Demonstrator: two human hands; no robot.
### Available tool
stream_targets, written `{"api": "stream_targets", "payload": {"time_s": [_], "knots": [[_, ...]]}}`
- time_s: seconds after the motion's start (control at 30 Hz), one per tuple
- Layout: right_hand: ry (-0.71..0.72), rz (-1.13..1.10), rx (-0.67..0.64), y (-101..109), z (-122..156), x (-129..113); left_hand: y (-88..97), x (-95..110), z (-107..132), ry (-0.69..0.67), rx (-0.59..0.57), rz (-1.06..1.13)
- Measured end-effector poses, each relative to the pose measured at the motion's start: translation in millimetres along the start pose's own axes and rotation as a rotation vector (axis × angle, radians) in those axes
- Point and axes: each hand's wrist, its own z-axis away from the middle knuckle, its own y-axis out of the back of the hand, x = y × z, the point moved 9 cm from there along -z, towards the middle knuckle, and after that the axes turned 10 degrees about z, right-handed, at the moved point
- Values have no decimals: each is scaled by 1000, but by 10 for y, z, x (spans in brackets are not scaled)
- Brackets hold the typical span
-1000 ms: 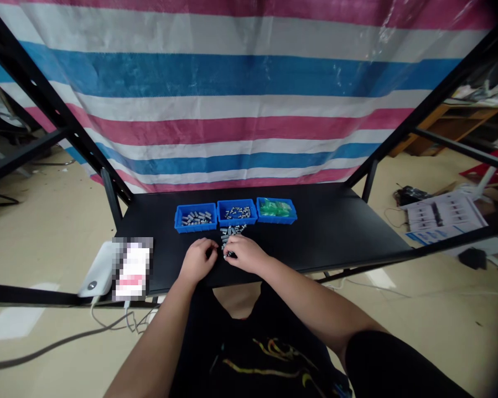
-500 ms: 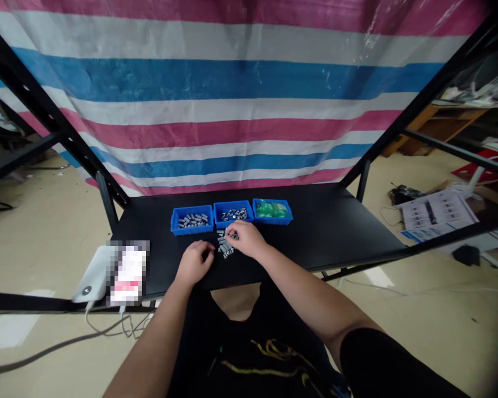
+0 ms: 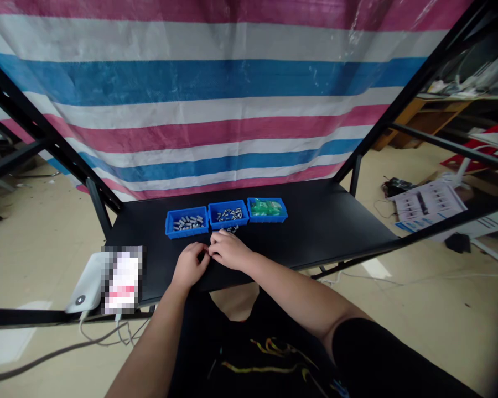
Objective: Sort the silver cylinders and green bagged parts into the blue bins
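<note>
My left hand [image 3: 191, 264] rests low over the black table, its fingers curled in with the thumb. Against its fingertips are those of my right hand [image 3: 229, 250], also closed; whatever lies between them is hidden. Just beyond my right hand, a small pile of metal parts [image 3: 232, 229] shows partly, the rest covered by the hand. Behind stand three blue bins in a row. The left bin [image 3: 186, 232] contains grey metal cylinders, the middle bin [image 3: 229, 222] small shiny metal pieces, and the right bin [image 3: 268, 218] green plastic packets.
The black table [image 3: 315, 221] has a metal frame around it and a striped sheet [image 3: 232, 127] hanging behind. At its left edge lie a white power bank [image 3: 89, 284] and a blurred-out phone [image 3: 122, 282] with cables. Cartons and clutter stand on the floor at right.
My right hand has moved left from the pile of metal parts to meet my left hand at the fingertips. The view has shifted slightly.
</note>
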Motion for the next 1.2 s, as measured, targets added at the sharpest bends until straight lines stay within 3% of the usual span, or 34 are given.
{"api": "stream_targets", "payload": {"time_s": [0.07, 0.2, 0.27, 0.33, 0.47, 0.57, 0.73, 0.93, 1.03, 1.2], "knots": [[-34, -38, 75, 136, -23, 131, 0, -3, 3, 0, 2, 11], [-308, -86, 264, 426, -20, 689, -4, -11, 5, 7, 2, 24], [-375, -125, 266, 465, 13, 839, 2, -13, 4, 13, 8, 24], [-318, -169, 187, 414, 47, 781, 4, -10, 2, 15, 7, 25], [-74, -154, 12, 225, 203, 345, 1, -13, -1, 15, 2, 32], [-4, -90, -50, 101, 300, 162, 0, -32, -1, 24, 7, 34], [12, -48, -52, 25, 289, 142, -6, -41, -4, 22, 8, 38], [163, -77, -34, 34, 293, 26, 7, -39, -2, 28, 17, 31], [110, -135, 47, 178, 238, 177, 9, -32, 0, 26, 15, 31], [-232, -127, 265, 552, 58, 811, 14, -27, 3, 20, 20, 27]]}}
